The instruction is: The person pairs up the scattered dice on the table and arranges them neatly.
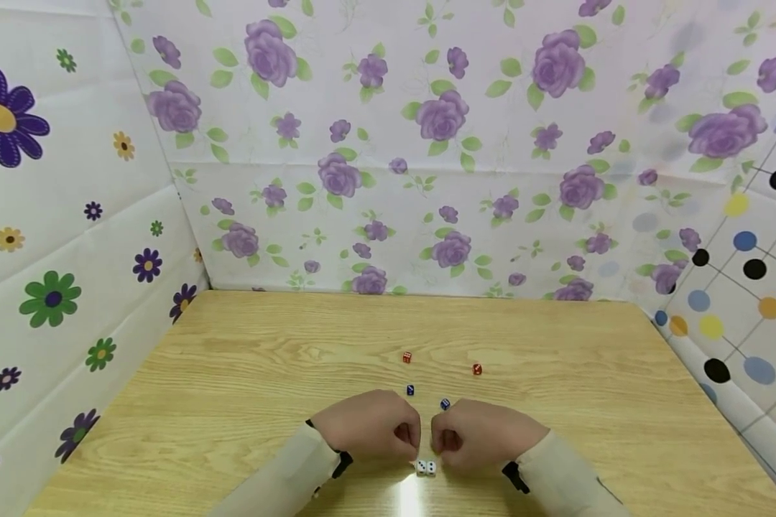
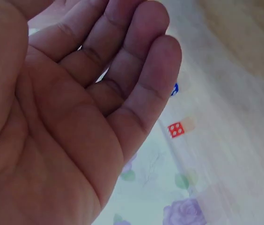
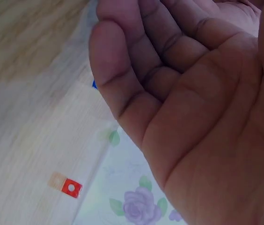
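Two white dice (image 1: 426, 468) sit side by side near the front of the table, pips facing up. My left hand (image 1: 381, 427) comes in from the left, thumb and forefinger bent into a ring, pinching the left white die at its outer edge. From the other side my right hand (image 1: 481, 434) mirrors it, its fingertips pinching the right white die. Just beyond the knuckles lie two blue dice, one more to the left (image 1: 410, 390) and one close to the right hand (image 1: 445, 404). In both wrist views the palms and bent fingers hide the white dice.
Farther back on the wooden table (image 1: 265, 359) lie two red dice, one left of centre (image 1: 407, 357) and one to the right (image 1: 477, 369). A flowered cloth wall (image 1: 388, 208) rises at the table's back edge, with patterned cloths along both sides.
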Available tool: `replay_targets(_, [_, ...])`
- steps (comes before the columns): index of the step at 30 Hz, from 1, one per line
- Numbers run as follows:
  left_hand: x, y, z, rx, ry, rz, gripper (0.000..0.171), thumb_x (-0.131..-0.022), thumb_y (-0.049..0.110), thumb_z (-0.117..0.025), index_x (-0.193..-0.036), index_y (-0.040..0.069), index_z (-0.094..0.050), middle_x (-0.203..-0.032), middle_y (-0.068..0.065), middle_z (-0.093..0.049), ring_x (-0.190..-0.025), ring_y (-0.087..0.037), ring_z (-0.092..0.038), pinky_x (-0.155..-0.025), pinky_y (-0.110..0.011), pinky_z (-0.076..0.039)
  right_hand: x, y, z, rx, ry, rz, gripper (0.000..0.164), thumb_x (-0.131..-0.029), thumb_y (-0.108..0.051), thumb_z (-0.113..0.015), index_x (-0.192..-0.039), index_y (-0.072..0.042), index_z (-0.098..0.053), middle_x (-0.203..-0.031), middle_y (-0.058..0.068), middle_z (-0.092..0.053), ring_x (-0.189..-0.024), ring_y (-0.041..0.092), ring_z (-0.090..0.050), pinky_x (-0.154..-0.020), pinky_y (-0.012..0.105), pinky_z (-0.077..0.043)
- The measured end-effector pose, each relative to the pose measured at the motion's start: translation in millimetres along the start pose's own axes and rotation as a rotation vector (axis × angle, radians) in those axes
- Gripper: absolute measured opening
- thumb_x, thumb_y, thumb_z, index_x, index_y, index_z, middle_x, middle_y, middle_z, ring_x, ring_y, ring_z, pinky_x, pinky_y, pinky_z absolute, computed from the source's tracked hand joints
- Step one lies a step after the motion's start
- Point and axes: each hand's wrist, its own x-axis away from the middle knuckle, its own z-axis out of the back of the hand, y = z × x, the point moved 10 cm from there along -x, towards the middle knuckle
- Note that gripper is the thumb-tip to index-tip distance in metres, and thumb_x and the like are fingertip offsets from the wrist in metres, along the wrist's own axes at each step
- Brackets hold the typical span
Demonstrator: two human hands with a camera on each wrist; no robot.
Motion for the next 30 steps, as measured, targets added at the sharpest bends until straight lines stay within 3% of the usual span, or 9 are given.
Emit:
replay_targets(8, [4.6, 1.0, 27.0, -0.116, 0.106, 0.026, 0.010, -0.091, 0.017, -0.076, -0.090, 0.024, -0.070, -0.082, 0.019, -0.061, -0.073, 0.004, -0.055, -0.072, -0.016, -0.048, 1.9, -0.2, 23.8, 0.060, 0.148, 0.022, 0.021, -0.090, -0.005, -0.067, -0.085, -0.026, -0.062, -0.076, -0.016, -0.055, -0.067, -0.001, -0.047, -0.063, 0.021, -0.046])
replay_targets(13, [6.9, -2.3, 40.3, -0.140, 0.205, 0.068, 0.010, -0.093, 0.022, -0.077, -0.101, 0.019, -0.072, -0.091, 0.013, -0.066, -0.079, 0.000, -0.058, -0.073, -0.020, -0.050, 3.1, 4.7, 37.2, 0.102, 0.238, -0.036, 0.016, -0.093, -0.010, -0.069, -0.088, -0.024, -0.062, -0.078, -0.016, -0.056, -0.067, 0.001, -0.049, -0.063, 0.022, -0.046])
replay_targets(22, [12.2, -7.3, 53.4, -0.144, 0.315, 0.119, 0.020, -0.093, 0.024, -0.079, -0.110, 0.017, -0.070, -0.096, 0.007, -0.066, -0.081, -0.004, -0.056, -0.075, -0.024, -0.050, 6.2, 5.6, 51.7, 0.141, 0.357, -0.084, 0.007, -0.092, -0.011, -0.070, -0.094, -0.016, -0.066, -0.080, -0.015, -0.057, -0.067, 0.002, -0.051, -0.062, 0.024, -0.047])
replay_targets(30, [13.6, -5.6, 61.5, -0.135, 0.375, 0.132, 0.026, -0.092, 0.024, -0.079, -0.116, 0.018, -0.068, -0.098, 0.009, -0.061, -0.086, -0.006, -0.057, -0.074, -0.025, -0.051, 13.9, 9.4, 64.3, 0.154, 0.421, -0.122, 0.013, -0.092, -0.009, -0.070, -0.099, -0.018, -0.064, -0.083, -0.013, -0.056, -0.072, 0.007, -0.054, -0.063, 0.025, -0.047])
